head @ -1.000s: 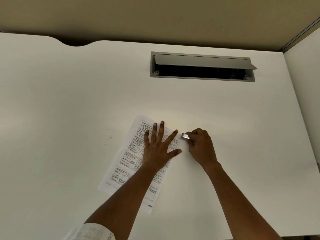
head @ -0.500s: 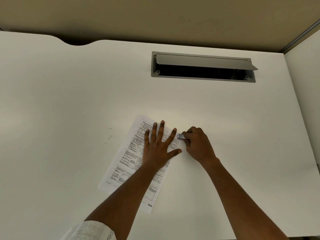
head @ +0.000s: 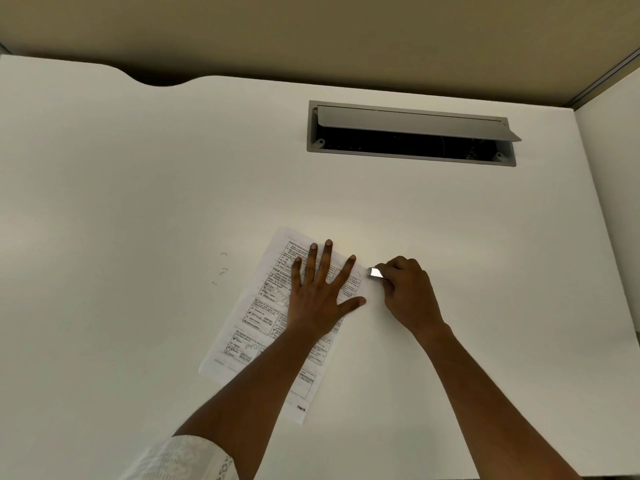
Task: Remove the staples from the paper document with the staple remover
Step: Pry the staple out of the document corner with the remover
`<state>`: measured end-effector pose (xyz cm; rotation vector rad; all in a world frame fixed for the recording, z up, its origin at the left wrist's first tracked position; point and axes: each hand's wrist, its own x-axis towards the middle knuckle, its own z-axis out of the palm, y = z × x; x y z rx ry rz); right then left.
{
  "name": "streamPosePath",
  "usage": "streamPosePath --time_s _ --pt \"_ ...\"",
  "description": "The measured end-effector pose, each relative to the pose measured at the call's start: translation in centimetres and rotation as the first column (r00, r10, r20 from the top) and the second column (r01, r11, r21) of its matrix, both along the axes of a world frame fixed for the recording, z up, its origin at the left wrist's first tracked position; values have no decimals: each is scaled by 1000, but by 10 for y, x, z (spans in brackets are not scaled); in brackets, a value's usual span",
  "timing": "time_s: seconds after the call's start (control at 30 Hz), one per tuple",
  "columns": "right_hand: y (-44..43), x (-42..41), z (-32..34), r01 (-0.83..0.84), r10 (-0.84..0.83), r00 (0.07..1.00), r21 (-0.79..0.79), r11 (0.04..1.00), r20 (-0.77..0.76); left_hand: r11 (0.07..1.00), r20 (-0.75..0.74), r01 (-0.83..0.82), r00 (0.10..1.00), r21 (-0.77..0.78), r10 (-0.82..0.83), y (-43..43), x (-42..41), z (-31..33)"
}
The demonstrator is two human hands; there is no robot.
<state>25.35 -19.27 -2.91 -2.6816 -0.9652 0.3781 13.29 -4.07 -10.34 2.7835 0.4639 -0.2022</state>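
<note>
So, on the white bench (head: 138,168) a few loose staples (head: 223,268) lie at left, apart from the paper document (head: 256,327). The left hand (head: 317,299) lies flat on the doc's upper part w/ fingers spread, pressing it down. Just beside the sheet's right edge, the right hand (head: 408,292) is curled round a metal staple remover (head: 374,273), tip toward the paper.

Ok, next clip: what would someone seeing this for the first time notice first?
The two hands mid-desk draw the eye first: the left hand lies spread flat on the printed paper document, while the right hand holds a shiny staple remover at the sheet's right edge. Next comes the open grey cable hatch at the back of the white desk, then a few loose staples lying left of the paper.
</note>
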Motion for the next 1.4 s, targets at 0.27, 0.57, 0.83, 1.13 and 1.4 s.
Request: streamPosePath --time_s 0.27,0.57,0.83,1.13,1.4 --pt "7 -2 -2 -56 56 997 2 998 44 1000 33 9 999 22 -9 -1 -3 -2" --pt "11 -1 -2 -165 177 973 -87 982 152 1000 31 5 999 13 -5 0 -2 0" --pt "15 13 3 -152 147 986 -69 986 -75 1000 2 2 1000 -10 -2 0 -1 4" --pt "14 23 2 -135 149 973 84 987 -179 1000 -7 3 1000 -14 -3 0 -1 6" --pt "9 19 -2 -56 99 981 248 967 -165 999 -19 0 1000 -41 0 1 0 7"
